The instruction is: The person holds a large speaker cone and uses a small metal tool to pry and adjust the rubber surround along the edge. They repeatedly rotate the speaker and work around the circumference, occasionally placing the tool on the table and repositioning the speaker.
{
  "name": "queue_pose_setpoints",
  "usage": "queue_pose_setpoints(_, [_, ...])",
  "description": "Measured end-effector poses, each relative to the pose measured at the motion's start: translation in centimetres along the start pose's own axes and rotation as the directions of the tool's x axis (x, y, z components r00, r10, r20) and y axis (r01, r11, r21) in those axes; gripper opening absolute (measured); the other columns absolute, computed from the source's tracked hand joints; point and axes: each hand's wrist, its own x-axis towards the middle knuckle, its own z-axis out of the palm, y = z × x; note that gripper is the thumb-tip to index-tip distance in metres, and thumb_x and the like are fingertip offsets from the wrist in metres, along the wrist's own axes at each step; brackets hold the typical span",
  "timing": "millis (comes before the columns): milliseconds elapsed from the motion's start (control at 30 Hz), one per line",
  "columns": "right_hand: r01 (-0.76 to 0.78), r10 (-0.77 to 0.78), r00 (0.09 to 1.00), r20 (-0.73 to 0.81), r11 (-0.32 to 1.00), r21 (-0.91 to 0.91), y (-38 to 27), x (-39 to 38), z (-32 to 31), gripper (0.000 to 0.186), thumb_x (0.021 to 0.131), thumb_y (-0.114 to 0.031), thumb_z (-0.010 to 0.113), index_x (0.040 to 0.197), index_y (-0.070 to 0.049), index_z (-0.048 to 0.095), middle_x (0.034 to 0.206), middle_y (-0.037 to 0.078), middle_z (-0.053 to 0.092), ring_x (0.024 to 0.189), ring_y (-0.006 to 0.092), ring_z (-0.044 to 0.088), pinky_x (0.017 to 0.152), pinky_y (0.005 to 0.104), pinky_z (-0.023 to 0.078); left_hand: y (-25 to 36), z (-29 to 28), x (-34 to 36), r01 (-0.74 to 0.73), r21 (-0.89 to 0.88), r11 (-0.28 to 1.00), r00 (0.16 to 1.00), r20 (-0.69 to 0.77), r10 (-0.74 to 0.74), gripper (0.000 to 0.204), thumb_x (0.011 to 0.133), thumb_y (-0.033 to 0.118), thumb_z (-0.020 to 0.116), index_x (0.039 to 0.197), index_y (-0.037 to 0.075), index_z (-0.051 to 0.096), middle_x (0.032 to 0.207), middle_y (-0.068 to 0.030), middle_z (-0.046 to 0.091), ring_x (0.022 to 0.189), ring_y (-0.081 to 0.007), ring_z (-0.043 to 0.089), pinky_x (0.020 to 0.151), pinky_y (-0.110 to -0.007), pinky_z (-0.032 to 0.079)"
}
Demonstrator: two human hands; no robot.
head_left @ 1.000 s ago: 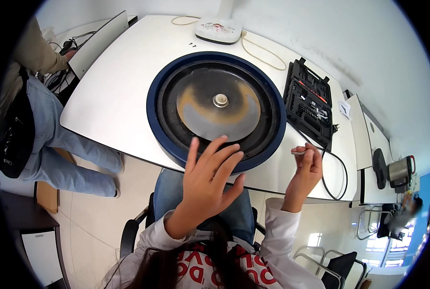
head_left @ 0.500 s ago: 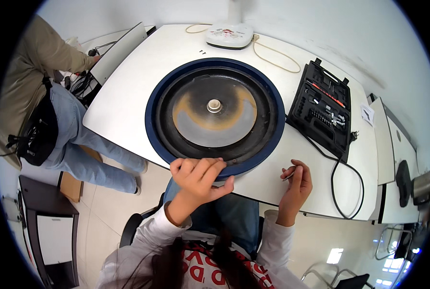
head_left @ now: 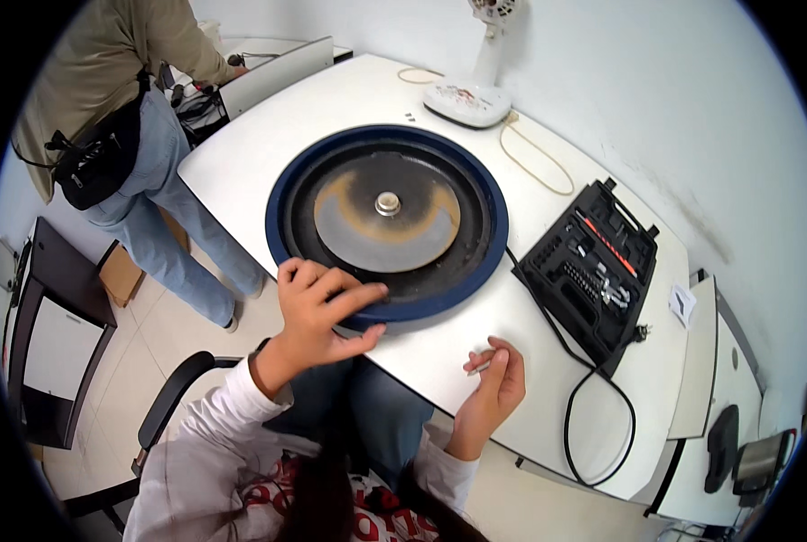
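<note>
A round, shallow heating pan (head_left: 491, 271) with a thick blue rim lies on the white table. Inside is a grey disc (head_left: 385, 248), scorched brown and black, with a pale metal knob (head_left: 388, 204) at its centre. My left hand (head_left: 320, 307) rests over the near-left rim. Its fingers are spread, the index finger stretched into the pan and the thumb apart outside the rim. My right hand (head_left: 494, 388) is above the table's near part, right of the pan. Between its thumb and fingers it pinches a small silvery piece (head_left: 479, 369), too small to name.
An open black tool case (head_left: 591, 271) with bits and sockets lies on the right, a black cable (head_left: 634, 415) looping beside it. Small dark screws (head_left: 410, 117) lie behind the pan near a white fan (head_left: 468, 103). Another person (head_left: 141, 135) stands at the left.
The whole view has shifted and turned. My left hand has loosened from a curled position on the rim, its index finger now reaching inward. The right hand keeps its pinch.
</note>
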Motion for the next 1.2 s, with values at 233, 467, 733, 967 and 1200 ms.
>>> queue_pose_setpoints(233, [-0.05,0.049,0.998,0.041,0.998,0.039,-0.1,0.1,-0.7,0.021,0.099,-0.013,0.047,0.1,0.003,0.061,0.071,0.005,0.058,0.065,0.0117,0.055,0.076,0.0293,0.049,1.0,-1.3,1.2,0.085,-0.044,0.995,0.988,0.133,-0.078,0.033,0.058,0.032,0.078,0.088,0.018,0.074,0.079,0.0015,0.057,0.084,-0.0201,0.052,0.085,-0.04,0.032])
queue_pose_setpoints(467, [-0.147,0.147,0.988,0.052,0.989,-0.005,-1.1,0.5,0.6,0.021,0.098,-0.011,0.045,0.099,0.003,0.061,0.069,0.004,0.057,0.065,0.0117,0.054,0.074,0.0285,0.048,1.9,-2.2,3.8,0.201,-0.078,0.977,0.938,0.304,-0.168,0.036,0.055,0.032,0.084,0.083,0.012,0.073,0.079,-0.0017,0.057,0.081,-0.0208,0.056,0.084,-0.038,0.037])
queue_pose_setpoints(733, [-0.118,0.11,0.992,-0.064,0.983,-0.142,-0.1,0.0,0.6,0.02,0.097,-0.014,0.051,0.098,0.003,0.063,0.068,0.005,0.058,0.064,0.0111,0.055,0.065,0.0253,0.046,-0.7,-0.5,2.3,-0.05,-0.198,0.979,0.984,0.158,0.082,0.036,0.066,0.033,0.08,0.095,0.015,0.069,0.073,0.0019,0.055,0.06,-0.014,0.057,0.051,-0.027,0.041])
queue_pose_setpoints(967, [-0.083,0.064,0.995,-0.072,0.948,-0.308,0.2,0.1,1.3,0.021,0.097,-0.014,0.049,0.093,0.003,0.061,0.063,0.005,0.054,0.059,0.0115,0.052,0.069,0.0272,0.048,-1.1,0.0,0.7,-0.102,-0.058,0.993,0.992,0.062,0.106,0.03,0.08,0.04,0.071,0.098,0.017,0.069,0.078,0.0048,0.06,0.069,-0.0088,0.062,0.06,-0.02,0.038])
queue_pose_setpoints(1200, [-0.086,0.06,0.994,-0.089,0.941,-0.328,0.2,0.2,1.5,0.022,0.097,-0.015,0.05,0.094,0.003,0.061,0.062,0.004,0.054,0.057,0.0114,0.052,0.071,0.0273,0.049,-1.0,0.2,0.5,-0.081,-0.082,0.993,0.991,0.096,0.089,0.032,0.077,0.044,0.073,0.094,0.017,0.07,0.078,0.0042,0.062,0.069,-0.0076,0.063,0.065,-0.022,0.037])
